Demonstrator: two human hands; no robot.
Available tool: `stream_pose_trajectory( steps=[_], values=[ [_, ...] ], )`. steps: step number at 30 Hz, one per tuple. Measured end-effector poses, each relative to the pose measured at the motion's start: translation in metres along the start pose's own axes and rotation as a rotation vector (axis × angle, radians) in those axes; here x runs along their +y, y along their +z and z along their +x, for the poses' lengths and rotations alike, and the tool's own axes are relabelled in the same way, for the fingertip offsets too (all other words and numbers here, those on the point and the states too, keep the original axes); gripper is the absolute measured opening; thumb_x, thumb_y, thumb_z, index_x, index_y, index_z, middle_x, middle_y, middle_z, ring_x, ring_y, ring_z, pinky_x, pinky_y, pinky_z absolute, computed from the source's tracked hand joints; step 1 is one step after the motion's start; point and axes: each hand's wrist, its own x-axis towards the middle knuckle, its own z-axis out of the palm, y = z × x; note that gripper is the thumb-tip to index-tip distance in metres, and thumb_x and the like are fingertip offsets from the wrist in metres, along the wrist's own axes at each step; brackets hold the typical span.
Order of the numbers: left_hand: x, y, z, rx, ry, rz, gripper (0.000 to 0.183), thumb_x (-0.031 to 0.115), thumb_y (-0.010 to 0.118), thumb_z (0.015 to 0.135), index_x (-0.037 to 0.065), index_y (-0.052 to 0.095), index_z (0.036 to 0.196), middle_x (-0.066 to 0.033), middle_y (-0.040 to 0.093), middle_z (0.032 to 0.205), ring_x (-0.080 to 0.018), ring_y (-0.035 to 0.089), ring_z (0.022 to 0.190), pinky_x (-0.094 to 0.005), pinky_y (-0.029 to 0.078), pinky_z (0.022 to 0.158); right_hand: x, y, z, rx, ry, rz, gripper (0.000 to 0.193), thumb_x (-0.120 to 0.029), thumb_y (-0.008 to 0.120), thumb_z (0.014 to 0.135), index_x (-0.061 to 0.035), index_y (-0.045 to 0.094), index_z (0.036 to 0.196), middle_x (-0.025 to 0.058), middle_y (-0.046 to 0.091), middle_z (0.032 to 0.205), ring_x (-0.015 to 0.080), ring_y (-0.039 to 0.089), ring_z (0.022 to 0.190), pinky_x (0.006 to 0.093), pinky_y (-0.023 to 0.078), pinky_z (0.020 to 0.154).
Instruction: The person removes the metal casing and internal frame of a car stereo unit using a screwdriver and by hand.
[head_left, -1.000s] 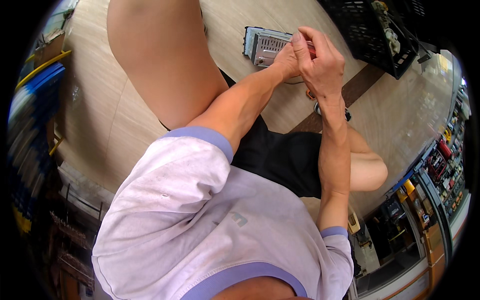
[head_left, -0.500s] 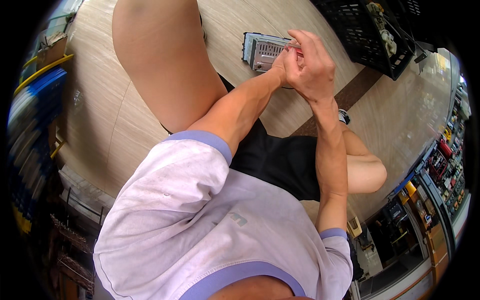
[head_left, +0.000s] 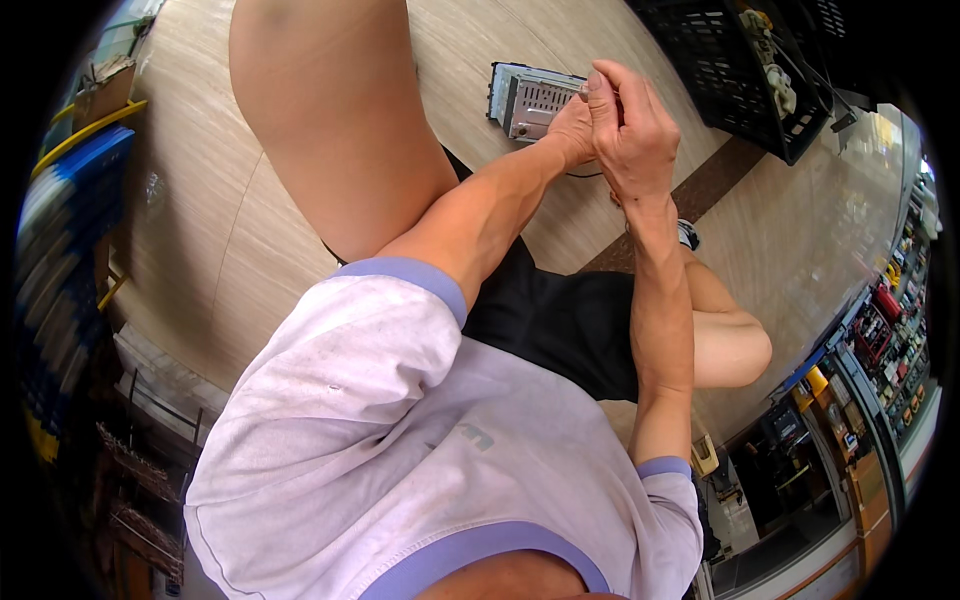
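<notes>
A silvery metal box with slotted vents, resembling a car stereo unit [head_left: 538, 98], rests on the floor in front of me. My left hand [head_left: 573, 132] is closed at its right end, its fingertips partly covered by my other hand. Beside it, my right hand [head_left: 640, 135] is curled with thumb and fingers pinched together. Something small is at the pinch, too small to name. A thin dark cable [head_left: 584, 175] curves on the floor below my hands. A small reddish-brown thing [head_left: 615, 199] shows by my right wrist, its kind unclear.
A black plastic crate [head_left: 715, 65] with assorted parts stands at the upper right. My bare left leg [head_left: 325, 120] extends along the left, and my right leg is folded. Blue stacked goods [head_left: 85, 200] line the far left; shelves of small items [head_left: 890, 340] line the right.
My right hand has shifted slightly right, and its fingers have drawn in. The red thing seen between my hands no longer shows there. The metal box has barely moved.
</notes>
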Motion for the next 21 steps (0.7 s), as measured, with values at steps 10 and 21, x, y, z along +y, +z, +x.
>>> stream_pose_trajectory(
  steps=[10, 21],
  values=[
    [0.019, -0.014, -0.003, 0.126, -0.116, -0.564, 0.037, 0.029, 0.053, 0.092, 0.015, 0.06, 0.126, -0.0117, 0.059, 0.132, -0.0302, 0.05, 0.127, -0.0426, 0.038, 0.109, 0.009, 0.0, -0.005, 0.015, 0.038, 0.028, 0.026, -0.002, 0.066, 0.089, -0.0046, 0.068, 0.115, 0.0126, 0.073, 0.098, 0.0259, 0.073, 0.082, 0.0319, 0.059, 0.071],
    [-0.003, 0.009, 0.0, 0.084, -0.023, 0.088, 0.041, 0.032, 0.055, 0.092, 0.018, 0.058, 0.13, -0.0087, 0.058, 0.137, -0.0302, 0.049, 0.131, -0.042, 0.035, 0.114, 0.003, 0.002, -0.001, 0.005, -0.084, -0.002, 0.03, -0.009, 0.073, 0.089, -0.0071, 0.068, 0.118, 0.0112, 0.073, 0.095, 0.0266, 0.072, 0.079, 0.033, 0.059, 0.072]
  ],
)
